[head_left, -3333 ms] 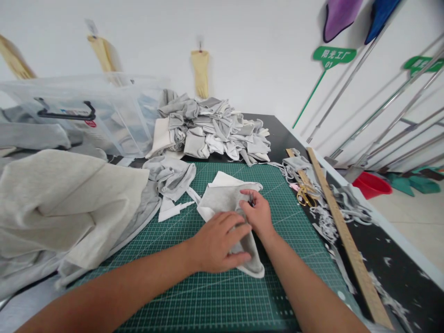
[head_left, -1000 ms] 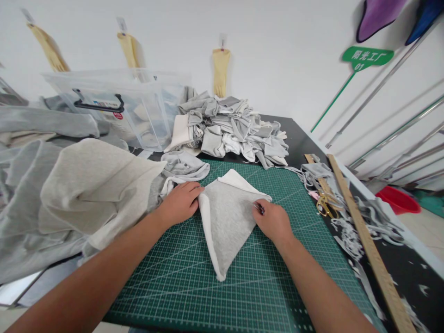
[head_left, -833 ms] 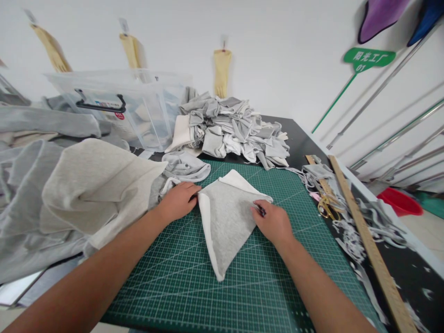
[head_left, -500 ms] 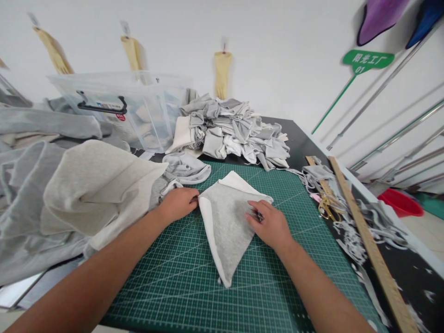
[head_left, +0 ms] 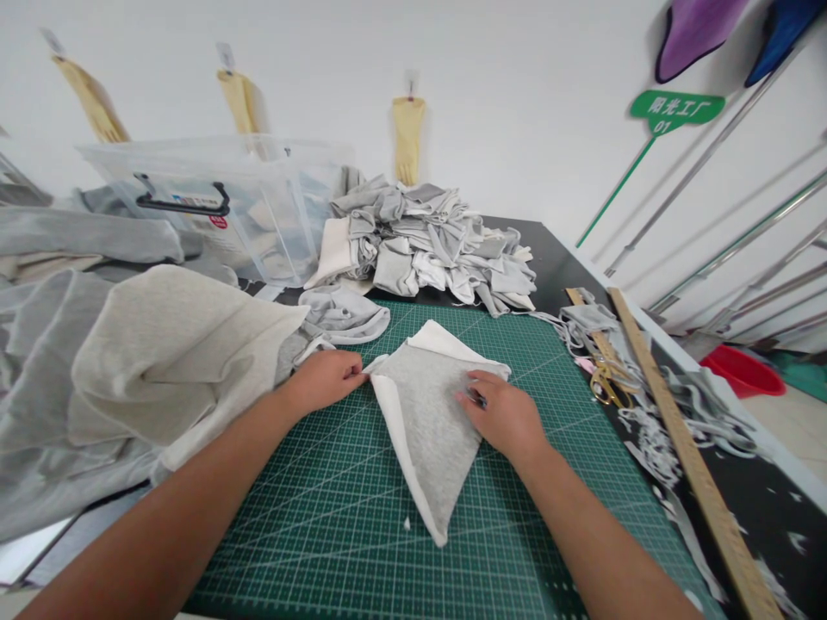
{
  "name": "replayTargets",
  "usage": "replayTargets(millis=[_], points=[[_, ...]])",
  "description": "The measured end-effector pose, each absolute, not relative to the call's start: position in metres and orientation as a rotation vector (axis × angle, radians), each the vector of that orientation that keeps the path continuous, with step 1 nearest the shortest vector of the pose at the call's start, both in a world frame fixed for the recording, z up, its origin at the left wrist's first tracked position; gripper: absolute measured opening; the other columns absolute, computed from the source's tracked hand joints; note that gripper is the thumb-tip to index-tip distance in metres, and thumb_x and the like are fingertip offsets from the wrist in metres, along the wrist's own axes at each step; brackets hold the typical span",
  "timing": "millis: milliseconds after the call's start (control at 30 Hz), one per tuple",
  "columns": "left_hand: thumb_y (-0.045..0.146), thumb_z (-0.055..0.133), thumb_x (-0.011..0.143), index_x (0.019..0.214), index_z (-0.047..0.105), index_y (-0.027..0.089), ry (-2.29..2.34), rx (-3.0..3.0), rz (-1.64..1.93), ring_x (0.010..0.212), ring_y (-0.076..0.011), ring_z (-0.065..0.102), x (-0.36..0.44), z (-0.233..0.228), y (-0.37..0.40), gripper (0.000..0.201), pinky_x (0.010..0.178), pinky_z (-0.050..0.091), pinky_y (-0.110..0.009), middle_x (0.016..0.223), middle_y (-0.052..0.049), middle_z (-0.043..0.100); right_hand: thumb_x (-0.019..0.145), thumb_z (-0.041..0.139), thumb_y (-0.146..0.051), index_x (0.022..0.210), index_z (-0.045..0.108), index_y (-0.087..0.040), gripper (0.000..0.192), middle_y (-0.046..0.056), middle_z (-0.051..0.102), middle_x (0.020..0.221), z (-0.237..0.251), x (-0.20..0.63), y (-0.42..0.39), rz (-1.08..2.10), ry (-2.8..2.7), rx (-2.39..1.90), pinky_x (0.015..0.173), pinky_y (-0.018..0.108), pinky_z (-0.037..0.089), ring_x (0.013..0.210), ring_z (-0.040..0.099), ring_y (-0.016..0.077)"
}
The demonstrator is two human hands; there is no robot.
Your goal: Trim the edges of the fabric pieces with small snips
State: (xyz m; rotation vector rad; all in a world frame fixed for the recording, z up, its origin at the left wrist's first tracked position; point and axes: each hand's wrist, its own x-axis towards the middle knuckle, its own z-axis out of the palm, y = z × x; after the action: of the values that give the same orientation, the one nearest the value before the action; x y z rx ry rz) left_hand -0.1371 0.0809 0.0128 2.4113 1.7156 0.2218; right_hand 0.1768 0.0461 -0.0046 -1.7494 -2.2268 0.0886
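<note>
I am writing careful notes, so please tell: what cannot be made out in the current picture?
Head view:
Small dark object: mostly hidden inside the right hand.
Underside of the grey fabric piece: hidden by its upper side.
Contents of the clear plastic bin: blurred through its wall.
Metal poles: cut off by the right edge.

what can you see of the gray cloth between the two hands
The gray cloth is a kite-shaped piece of soft, flecked, knit-looking fabric, with white showing along its upper right and lower left edges. It lies spread, fairly flat, on the green mat, one point toward the person. The left hand pinches its left corner; the right hand is over its right side, though whether those fingers touch it is unclear.
</note>
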Motion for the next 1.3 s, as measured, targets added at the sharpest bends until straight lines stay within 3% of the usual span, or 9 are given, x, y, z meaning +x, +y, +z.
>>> replayTargets(millis=[233,400,467,567,667,833,967,1100,1300], points=[[0.040,0.049,0.086,0.075,0.060,0.020,2.097,2.236,0.428,0.069,-0.0191,0.061,-0.142,0.002,0.087,0.025,0.063,0.039,-0.027,0.072,-0.003,0.066,0.087,0.049,-0.045,0.074,0.067,-0.022,0.032,0.000,0.065,0.117,0.002,0.174,0.045,0.004,-2.252,-1.805,0.068,0.027,0.044,0.082,0.065,0.0159],[0.029,0.049,0.085,0.104,0.056,0.020,2.152,2.156,0.677,0.074,-0.0186,0.065,-0.147,-0.001,0.090,0.022,0.067,0.046,-0.027,0.083,-0.002,0.068,0.089,0.045,-0.048,0.064,0.060,-0.021,0.040,0.003,0.067,0.070,0.006,0.175,0.042,-0.095,-2.291,-1.883,0.055,0.028,0.033,0.063,0.060,0.0167],[0.026,0.048,0.086,0.112,0.052,0.019,2.075,2.189,0.780,0.079,-0.0166,0.064,-0.144,0.002,0.087,0.028,0.071,0.049,-0.026,0.099,-0.004,0.066,0.089,0.045,-0.049,0.062,0.058,-0.021,0.041,0.003,0.064,0.064,0.006,0.175,0.040,-0.095,-2.311,-1.854,0.055,0.028,0.031,0.060,0.058,0.0162],[0.030,0.047,0.089,0.114,0.052,0.019,1.885,2.309,0.900,0.096,-0.0163,0.061,-0.131,0.007,0.075,0.028,0.082,0.050,-0.027,0.120,-0.006,0.057,0.089,0.046,-0.046,0.065,0.058,-0.020,0.037,0.002,0.064,0.070,0.007,0.174,0.036,-0.076,-2.258,-1.783,0.058,0.027,0.032,0.062,0.057,0.0147],[0.032,0.051,0.088,0.113,0.055,0.019,1.500,2.550,0.975,0.113,-0.0217,0.052,-0.111,0.011,0.056,0.028,0.099,0.042,-0.036,0.120,-0.008,0.055,0.088,0.048,-0.044,0.073,0.060,-0.020,0.031,0.002,0.065,0.079,0.007,0.172,0.034,-0.042,-2.168,-1.750,0.060,0.026,0.034,0.066,0.057,0.0133],[0.033,0.058,0.086,0.116,0.058,0.022,1.007,2.747,0.526,0.115,-0.0248,0.048,-0.084,0.009,0.031,0.032,0.102,0.038,-0.043,0.119,-0.007,0.055,0.083,0.057,-0.045,0.085,0.062,-0.023,0.022,0.001,0.064,0.095,0.006,0.173,0.037,0.021,-2.179,-1.804,0.061,0.026,0.036,0.071,0.059,0.0140],[0.017,0.054,0.083,0.112,0.061,0.023,0.955,2.699,0.436,0.114,-0.0226,0.049,-0.087,0.006,0.035,0.030,0.103,0.038,-0.042,0.119,-0.006,0.054,0.085,0.052,-0.039,0.092,0.061,-0.025,0.018,0.002,0.066,0.086,0.004,0.178,0.042,0.083,-2.171,-1.938,0.061,0.027,0.035,0.072,0.062,0.0175],[-0.004,0.039,0.071,0.108,0.062,0.023,0.903,2.644,0.415,0.118,-0.0178,0.048,-0.104,0.002,0.048,0.051,0.104,0.038,-0.035,0.123,-0.004,0.052,0.080,0.054,-0.031,0.102,0.056,-0.025,0.023,0.002,0.067,0.073,0.005,0.182,0.043,0.191,-2.131,-2.047,0.058,0.028,0.033,0.069,0.062,0.0205],[-0.005,0.036,0.071,0.103,0.063,0.019,0.951,2.688,0.456,0.117,-0.0175,0.050,-0.121,-0.006,0.059,0.049,0.104,0.041,-0.034,0.122,-0.005,0.055,0.077,0.052,-0.026,0.099,0.055,-0.024,0.022,0.003,0.067,0.076,0.007,0.183,0.041,0.180,-2.148,-2.072,0.059,0.029,0.032,0.071,0.063,0.0213]])
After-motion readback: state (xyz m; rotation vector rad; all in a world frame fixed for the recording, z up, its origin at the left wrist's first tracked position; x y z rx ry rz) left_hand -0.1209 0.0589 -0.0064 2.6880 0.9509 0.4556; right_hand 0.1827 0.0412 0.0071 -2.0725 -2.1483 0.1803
